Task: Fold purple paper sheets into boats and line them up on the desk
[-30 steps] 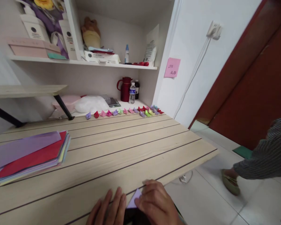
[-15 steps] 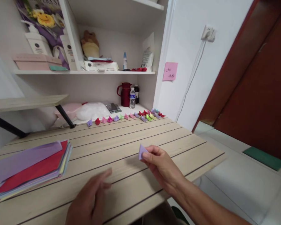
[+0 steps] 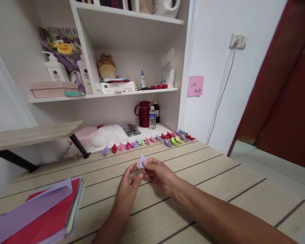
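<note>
Pinched between the thumb and fingers of my right hand (image 3: 159, 174) is a small folded piece of lavender paper (image 3: 142, 160), its pointed tip upward. My left hand (image 3: 129, 181) is just to the left, fingers curved and apart, holding nothing. Its thumb comes close to the right fingers; I cannot tell whether they touch. Beyond the hands, a row of small folded paper boats (image 3: 128, 145) in several colours runs along the table's back edge, bunched more thickly at the right end.
A stack of coloured paper (image 3: 58, 210) lies at the left front of the slatted table (image 3: 152, 217). A raised wooden stand (image 3: 35, 134) with black legs is behind it. White shelves hold a red jug (image 3: 144, 115), a water bottle (image 3: 152, 119) and a plush toy (image 3: 106, 67).
My left hand has moved up and right, next to my right hand. The right hand has carried the lavender paper left and a little farther in. The camera view has shifted.
</note>
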The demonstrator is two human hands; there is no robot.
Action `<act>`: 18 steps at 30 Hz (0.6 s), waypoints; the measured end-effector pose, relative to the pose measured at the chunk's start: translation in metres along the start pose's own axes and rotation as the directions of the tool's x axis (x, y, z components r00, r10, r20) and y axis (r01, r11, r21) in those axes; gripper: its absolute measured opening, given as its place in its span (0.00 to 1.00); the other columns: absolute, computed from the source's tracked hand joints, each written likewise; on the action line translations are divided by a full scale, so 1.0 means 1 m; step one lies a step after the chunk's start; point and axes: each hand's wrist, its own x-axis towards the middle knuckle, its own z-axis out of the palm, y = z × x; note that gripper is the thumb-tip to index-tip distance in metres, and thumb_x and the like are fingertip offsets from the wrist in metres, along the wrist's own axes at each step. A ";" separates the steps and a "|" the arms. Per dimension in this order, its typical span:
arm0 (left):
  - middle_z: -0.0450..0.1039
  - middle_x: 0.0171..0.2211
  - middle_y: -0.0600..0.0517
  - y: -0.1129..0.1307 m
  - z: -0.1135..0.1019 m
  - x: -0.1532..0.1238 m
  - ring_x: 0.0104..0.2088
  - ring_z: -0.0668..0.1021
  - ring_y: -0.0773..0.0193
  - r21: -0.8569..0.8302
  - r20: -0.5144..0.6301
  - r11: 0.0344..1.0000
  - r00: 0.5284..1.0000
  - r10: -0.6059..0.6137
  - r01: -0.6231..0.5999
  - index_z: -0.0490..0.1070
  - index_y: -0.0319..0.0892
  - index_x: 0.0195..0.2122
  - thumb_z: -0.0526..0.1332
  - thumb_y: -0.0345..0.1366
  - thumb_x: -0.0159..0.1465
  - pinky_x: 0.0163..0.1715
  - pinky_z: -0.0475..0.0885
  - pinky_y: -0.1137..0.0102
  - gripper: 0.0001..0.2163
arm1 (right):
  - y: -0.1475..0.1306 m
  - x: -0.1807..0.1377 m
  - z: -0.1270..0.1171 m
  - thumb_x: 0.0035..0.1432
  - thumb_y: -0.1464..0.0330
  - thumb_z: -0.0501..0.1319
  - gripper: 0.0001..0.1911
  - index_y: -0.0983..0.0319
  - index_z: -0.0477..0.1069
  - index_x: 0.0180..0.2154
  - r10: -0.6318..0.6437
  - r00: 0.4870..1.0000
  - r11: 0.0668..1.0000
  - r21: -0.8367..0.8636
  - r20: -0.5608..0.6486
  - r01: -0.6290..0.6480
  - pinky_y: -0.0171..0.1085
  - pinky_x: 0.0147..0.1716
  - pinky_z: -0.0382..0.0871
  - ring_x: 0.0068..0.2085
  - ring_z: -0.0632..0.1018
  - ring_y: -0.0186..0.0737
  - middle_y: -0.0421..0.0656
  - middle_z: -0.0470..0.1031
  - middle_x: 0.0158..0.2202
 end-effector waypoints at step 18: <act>0.80 0.28 0.50 -0.012 -0.002 0.001 0.28 0.77 0.65 -0.165 -0.103 0.982 0.988 -0.114 0.096 0.76 0.41 0.33 0.72 0.45 0.49 0.32 0.71 0.71 0.15 | 0.014 -0.007 -0.008 0.35 0.54 0.79 0.25 0.63 0.71 0.24 0.000 0.992 0.992 -0.121 0.129 0.016 0.37 0.35 0.63 0.26 0.72 0.35 0.39 0.73 0.22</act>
